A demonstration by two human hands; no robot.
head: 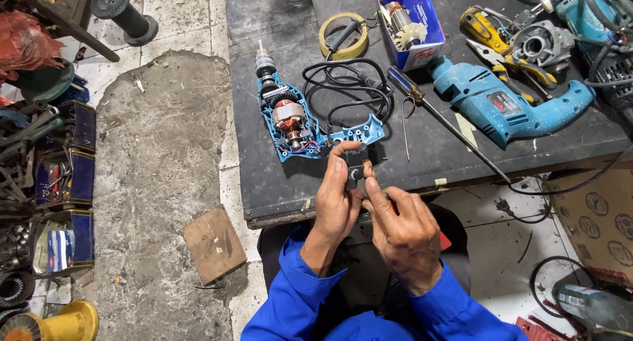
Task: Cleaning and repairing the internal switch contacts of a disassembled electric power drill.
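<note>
- Hands first: a small black switch part (354, 172) is pinched between both of them, right at the front edge of the dark desk (277, 189).
- Left hand (336, 202) is wrapped around the part from the left, thumb laid up along its side, fingers closed on it.
- Right hand (403, 230) is pressed in from the right, with the fingertips (370, 186) set against the lower side of the same part. So neither hand is spread.
- Just beyond the part, an opened drill half-shell (297, 120) in blue is laid flat on the desk, with the copper-wound motor and the chuck end showing inside. The part is held just beside the handle end of that shell.
- A black cord (349, 84) is looped on the desk right behind the shell.
- A long screwdriver (435, 113) is lying diagonally to the right of the cord.
- Further right, a whole blue drill (508, 100) is resting on its side, well apart from the hands.
- A roll of yellowish tape (343, 36) and a small open box (409, 21) holding a motor rotor are seen at the far side of the desk.
- Blue sleeves are worn on both arms.
</note>
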